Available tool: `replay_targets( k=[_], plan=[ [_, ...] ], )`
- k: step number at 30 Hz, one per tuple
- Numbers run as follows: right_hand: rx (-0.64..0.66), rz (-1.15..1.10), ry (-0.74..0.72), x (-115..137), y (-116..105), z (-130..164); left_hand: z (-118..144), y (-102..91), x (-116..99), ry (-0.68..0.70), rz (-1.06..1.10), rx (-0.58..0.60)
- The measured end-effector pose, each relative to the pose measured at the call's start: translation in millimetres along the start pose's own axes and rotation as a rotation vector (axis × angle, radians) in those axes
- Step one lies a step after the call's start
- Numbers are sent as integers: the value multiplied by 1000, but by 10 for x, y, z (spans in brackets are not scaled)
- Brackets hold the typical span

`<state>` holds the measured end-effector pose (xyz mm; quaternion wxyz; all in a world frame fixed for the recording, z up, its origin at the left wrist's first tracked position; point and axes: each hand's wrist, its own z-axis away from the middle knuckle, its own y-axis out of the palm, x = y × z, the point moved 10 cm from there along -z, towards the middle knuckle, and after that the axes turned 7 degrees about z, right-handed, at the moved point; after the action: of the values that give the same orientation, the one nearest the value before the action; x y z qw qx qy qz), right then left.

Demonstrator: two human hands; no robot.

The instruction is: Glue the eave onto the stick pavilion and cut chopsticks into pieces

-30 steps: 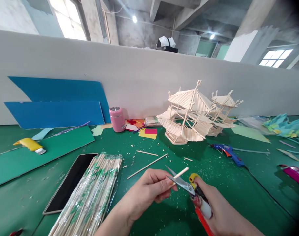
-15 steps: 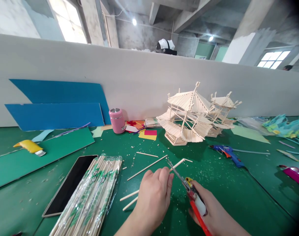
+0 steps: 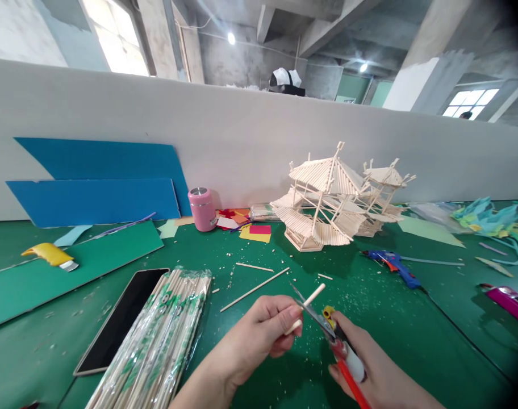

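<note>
My left hand (image 3: 270,326) is closed on a thin wooden stick (image 3: 316,293), whose upper end sticks out past the thumb. Another pale stick end pokes out below the thumb; the rest is hidden in the fingers. My right hand (image 3: 361,358) grips red-handled shears (image 3: 348,369) with a yellow catch. Their blades (image 3: 312,315) are apart and lie across the stick close to my left fingertips. Beyond my hands, a long stick (image 3: 254,289), a shorter stick (image 3: 254,266) and a small cut piece (image 3: 325,276) lie on the green table.
At left are a plastic-wrapped bundle of sticks (image 3: 152,341), a phone (image 3: 114,324) and a yellow cutter (image 3: 50,254). A pagoda-like stick model (image 3: 327,204) and a pink flask (image 3: 202,210) stand behind. To the right lies a blue glue gun (image 3: 393,266) with its cord.
My left hand has turned over, and the stick ends that pointed toward the lower left are out of sight. The shears have shifted slightly down and right, still at the stick.
</note>
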<state>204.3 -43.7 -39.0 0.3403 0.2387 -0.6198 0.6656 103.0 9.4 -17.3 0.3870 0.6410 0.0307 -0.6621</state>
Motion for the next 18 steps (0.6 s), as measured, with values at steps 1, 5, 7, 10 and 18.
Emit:
replay_targets(
  k=[1,5,7,10,18],
  plan=[
    [-5,5,-5,6,-1,6,-1,-16,0,-3,-12,-12],
    [-20,19,3,12,6,10,6,-79,-88,46,-272,-119],
    [-31,31,9,12,7,-3,22,-67,-187,126,-431,-172],
    [-52,44,17,7,-7,-22,68,-55,-313,229,-591,-251],
    [-24,48,12,33,12,31,58,-30,-70,-11,-342,-74]
  ],
)
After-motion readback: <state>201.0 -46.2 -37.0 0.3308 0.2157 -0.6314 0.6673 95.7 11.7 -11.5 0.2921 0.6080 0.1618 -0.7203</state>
